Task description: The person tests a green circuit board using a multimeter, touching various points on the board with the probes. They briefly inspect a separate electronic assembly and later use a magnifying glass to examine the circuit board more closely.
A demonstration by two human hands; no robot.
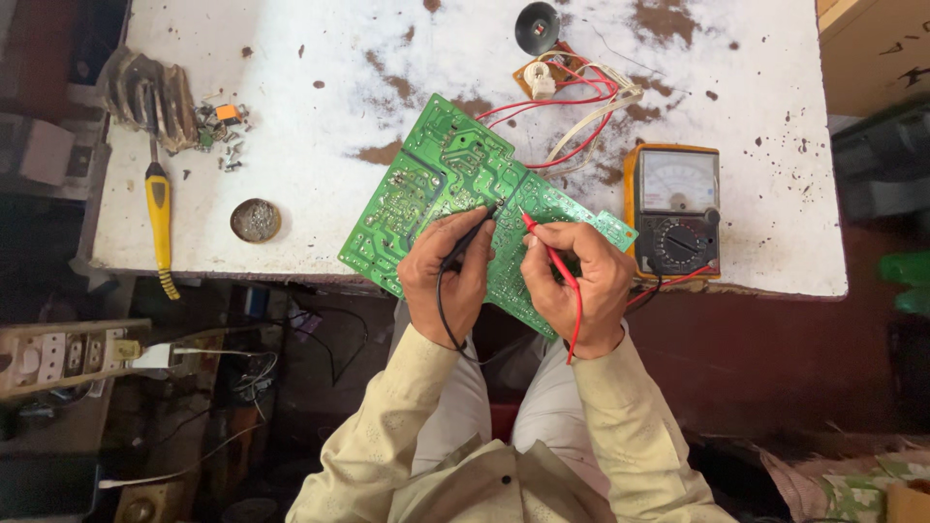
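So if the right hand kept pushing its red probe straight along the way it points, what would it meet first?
The right hand aims the red probe up-left; its tip already seems to sit on the green circuit board, close to the black probe tip. Going on, it would slide along the board, though contact is hard to confirm.

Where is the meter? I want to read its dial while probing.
In the head view the yellow-cased analogue meter lies on the white table at the right, just beyond the right hand and beside the green circuit board.
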